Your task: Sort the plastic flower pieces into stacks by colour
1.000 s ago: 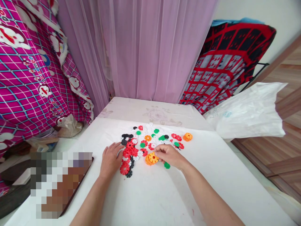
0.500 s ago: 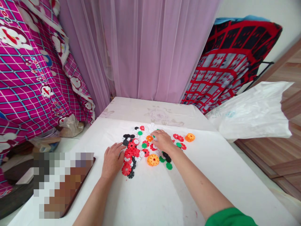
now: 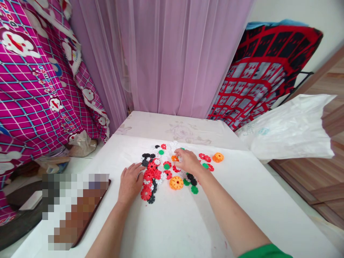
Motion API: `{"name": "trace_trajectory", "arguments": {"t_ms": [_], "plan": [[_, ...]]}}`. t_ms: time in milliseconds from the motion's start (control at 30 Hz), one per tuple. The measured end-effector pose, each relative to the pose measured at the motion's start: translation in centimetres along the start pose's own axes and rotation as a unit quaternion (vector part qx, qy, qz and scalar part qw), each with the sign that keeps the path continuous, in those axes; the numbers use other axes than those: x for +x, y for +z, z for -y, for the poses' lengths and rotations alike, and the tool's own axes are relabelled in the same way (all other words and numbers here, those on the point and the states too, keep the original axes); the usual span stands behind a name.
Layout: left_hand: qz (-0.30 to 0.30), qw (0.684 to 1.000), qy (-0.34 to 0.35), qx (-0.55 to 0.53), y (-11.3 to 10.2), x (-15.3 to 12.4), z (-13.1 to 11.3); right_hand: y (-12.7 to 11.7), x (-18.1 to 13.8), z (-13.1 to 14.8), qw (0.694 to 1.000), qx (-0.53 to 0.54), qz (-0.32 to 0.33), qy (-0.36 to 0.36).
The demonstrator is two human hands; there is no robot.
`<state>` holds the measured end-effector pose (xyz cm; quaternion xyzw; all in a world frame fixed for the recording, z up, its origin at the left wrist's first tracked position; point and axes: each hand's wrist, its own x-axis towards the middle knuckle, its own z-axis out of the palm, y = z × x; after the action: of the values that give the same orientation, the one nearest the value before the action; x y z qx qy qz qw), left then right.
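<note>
Flat plastic snowflake discs with notched rims lie in a loose pile on the white-covered table. Red discs and black discs are on the left side. My left hand rests palm down against that side, its fingers extended and its fingertips by the black and red pieces. Over the pile's right half, my right hand has its thumb and fingertips around a small orange disc. White discs and green discs lie near it. An orange stack sits in front of my right hand.
Another orange stack lies right of the pile, near red discs. A flat dark-edged object, its face pixelated, is on the left of the table. A white plastic bag stands by the right edge, with purple curtains behind.
The small orange disc has shifted slightly right, towards my right hand, and now lies between its fingertips. My left hand stays at the pile's left side. The whole view has shifted slightly.
</note>
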<state>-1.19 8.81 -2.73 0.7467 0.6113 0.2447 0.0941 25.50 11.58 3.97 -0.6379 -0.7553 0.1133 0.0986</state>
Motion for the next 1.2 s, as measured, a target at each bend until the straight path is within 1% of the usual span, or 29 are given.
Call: {"name": "trace_trajectory", "arguments": {"t_ms": [67, 133, 200, 267, 400, 467, 533, 567, 633, 667, 733, 800, 867, 933, 1033, 1100, 1200], "plan": [[-0.004, 1.0, -0.001, -0.003, 0.0, 0.0, 0.0, -0.7, -2.4, 0.1, 0.995, 0.096, -0.021, 0.002], [-0.006, 1.0, -0.005, -0.007, 0.0, 0.1, 0.0, -1.4, -4.8, 0.5, 0.991, 0.131, -0.026, -0.011], [-0.004, 1.0, -0.008, -0.01, 0.1, 0.1, 0.0, -1.8, -6.7, 1.2, 0.992, 0.123, -0.023, -0.031], [-0.003, 1.0, -0.008, -0.013, 0.1, 0.2, 0.0, -1.9, -7.7, 1.9, 0.994, 0.096, -0.017, -0.044], [-0.011, 1.0, -0.008, -0.027, 0.2, 0.4, 0.3, -1.5, -8.0, 2.8, 0.997, 0.052, 0.0, -0.05], [-0.046, 0.998, -0.008, -0.035, -0.1, 0.3, 0.3, -1.3, -8.0, 2.8, 0.998, 0.035, 0.004, -0.051], [-0.101, 0.994, 0.004, -0.043, -0.4, -0.1, -0.3, -1.0, -8.2, 2.6, 0.998, 0.03, -0.003, -0.057], [-0.125, 0.991, 0.016, -0.05, -0.6, -0.4, -0.8, -1.0, -8.4, 2.5, 0.998, 0.032, -0.011, -0.057], [-0.138, 0.985, 0.053, -0.09, -0.7, -1.3, -2.4, -0.9, -9.2, 2.1, 0.998, 0.037, -0.035, -0.034], [-0.127, 0.982, 0.072, -0.122, -0.5, -1.8, -3.3, -0.8, -9.6, 1.9, 0.998, 0.034, -0.043, -0.01], [-0.065, 0.976, 0.094, -0.183, 0.2, -2.9, -5.3, -0.6, -10.5, 1.7, 0.999, 0.008, -0.031, 0.041], [0.015, 0.967, 0.098, -0.234, 1.5, -3.9, -6.8, -0.4, -11.1, 1.8, 0.997, -0.037, 0.021, 0.068], [0.051, 0.962, 0.083, -0.255, 3.1, -4.5, -7.7, -0.1, -11.2, 2.3, 0.992, -0.084, 0.073, 0.067], [0.057, 0.959, 0.078, -0.267, 4.4, -4.8, -8.0, 0.0, -10.9, 2.9, 0.986, -0.123, 0.094, 0.054], [0.054, 0.956, 0.055, -0.282, 5.6, -4.5, -8.0, 0.0, -10.2, 3.7, 0.984, -0.151, 0.094, 0.03], [0.057, 0.955, 0.042, -0.287, 5.6, -4.3, -8.0, -0.1, -9.7, 4.0, 0.984, -0.153, 0.092, 0.024], [0.063, 0.954, 0.037, -0.29, 5.0, -3.9, -8.5, -0.1, -9.3, 4.1, 0.983, -0.151, 0.098, 0.032]]}}
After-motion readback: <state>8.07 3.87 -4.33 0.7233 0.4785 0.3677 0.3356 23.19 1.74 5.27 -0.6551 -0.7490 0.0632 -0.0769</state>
